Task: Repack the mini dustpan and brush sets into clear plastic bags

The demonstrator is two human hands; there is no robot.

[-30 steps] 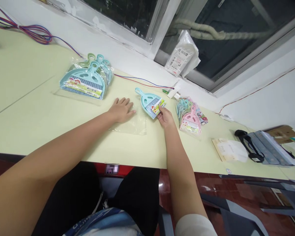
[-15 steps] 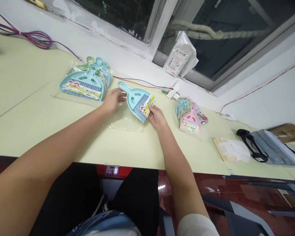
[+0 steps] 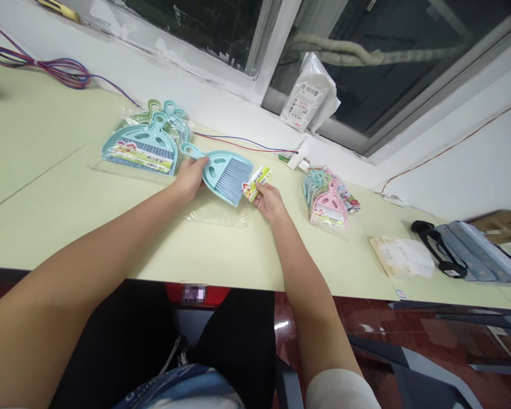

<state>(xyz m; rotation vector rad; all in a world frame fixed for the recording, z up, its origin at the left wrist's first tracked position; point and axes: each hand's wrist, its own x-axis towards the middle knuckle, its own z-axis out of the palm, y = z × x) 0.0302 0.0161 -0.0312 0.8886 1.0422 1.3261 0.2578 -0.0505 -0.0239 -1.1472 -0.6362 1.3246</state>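
A small teal dustpan (image 3: 215, 168) with a grey-blue brush (image 3: 235, 177) in it is held by my left hand (image 3: 191, 175), whose fingers close near the handle. My right hand (image 3: 268, 199) pinches a printed label card (image 3: 256, 182) just off the right edge of the dustpan. Under the dustpan a clear plastic bag (image 3: 217, 217) lies flat on the table. Left of my left hand rest larger bagged dustpan sets, a teal one (image 3: 142, 146) in front and a green one (image 3: 151, 108) behind.
Smaller bagged sets, a pink one (image 3: 330, 204) in front, lie to the right. Beyond them are a paper packet (image 3: 402, 257), a black strap (image 3: 438, 250) and blue boxes (image 3: 468, 250). Coiled wires (image 3: 68, 72) lie back left; a white package (image 3: 309, 96) leans at the window.
The label has come off the dustpan and stays in my right hand. My left hand has closed on the dustpan, which has shifted left, away from the label.
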